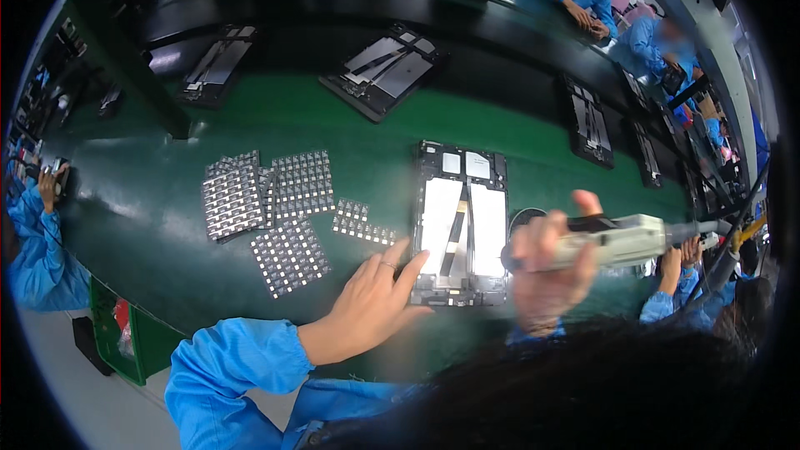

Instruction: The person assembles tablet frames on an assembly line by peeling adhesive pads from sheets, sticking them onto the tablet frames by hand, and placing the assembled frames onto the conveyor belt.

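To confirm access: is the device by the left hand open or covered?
Open: the device shows its white panels and dark strips uncovered.

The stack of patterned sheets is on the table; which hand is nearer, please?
Left: the left hand is lower right of the stack; the right hand, holding a tool, is farther right.

Downward fisheye view from head height

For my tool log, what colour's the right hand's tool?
The tool is mostly off-white; head view shows it.
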A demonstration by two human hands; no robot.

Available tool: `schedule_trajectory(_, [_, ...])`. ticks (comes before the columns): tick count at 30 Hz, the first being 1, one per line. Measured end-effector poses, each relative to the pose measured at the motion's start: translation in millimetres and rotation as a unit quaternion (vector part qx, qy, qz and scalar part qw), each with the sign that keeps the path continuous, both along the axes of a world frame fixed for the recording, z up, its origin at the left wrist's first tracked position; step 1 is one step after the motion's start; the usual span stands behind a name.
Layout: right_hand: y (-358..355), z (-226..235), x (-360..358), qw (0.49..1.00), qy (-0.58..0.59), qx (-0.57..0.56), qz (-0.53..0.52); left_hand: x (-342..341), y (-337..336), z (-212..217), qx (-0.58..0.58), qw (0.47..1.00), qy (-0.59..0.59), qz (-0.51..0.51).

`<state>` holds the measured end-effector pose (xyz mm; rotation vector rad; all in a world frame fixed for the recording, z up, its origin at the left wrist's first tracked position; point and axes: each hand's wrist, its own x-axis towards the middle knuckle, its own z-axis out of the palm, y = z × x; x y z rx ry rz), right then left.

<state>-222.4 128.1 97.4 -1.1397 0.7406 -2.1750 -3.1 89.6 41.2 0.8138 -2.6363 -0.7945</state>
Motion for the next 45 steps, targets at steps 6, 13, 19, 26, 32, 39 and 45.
schedule_trajectory(6, [46,12,-98,0.969,-0.187,-0.009,0.164,-11,-5,21,0.495,0.803,0.302,0.139])
schedule_trajectory(13, [66,43,-71,0.979,-0.088,0.145,-0.113,-74,-99,50,0.558,0.753,0.342,0.070])
schedule_trajectory(19, [71,-30,-117,0.986,-0.003,0.154,-0.062,-158,-224,-35,-0.095,0.956,0.220,0.168])
schedule_trajectory(26, [95,-44,-174,0.992,-0.010,0.126,-0.029,-6,-325,0,-0.164,0.975,-0.058,0.139])
schedule_trajectory(32, [99,-34,-172,0.990,-0.016,0.119,-0.072,13,-320,2,-0.129,0.984,0.061,0.109])
schedule_trajectory(39, [83,-17,-155,0.990,0.004,0.139,-0.025,-3,-313,2,0.208,0.910,0.212,0.290])
schedule_trajectory(45, [82,-22,-156,0.990,0.018,0.137,-0.030,-12,-293,5,-0.080,0.993,-0.012,0.086])
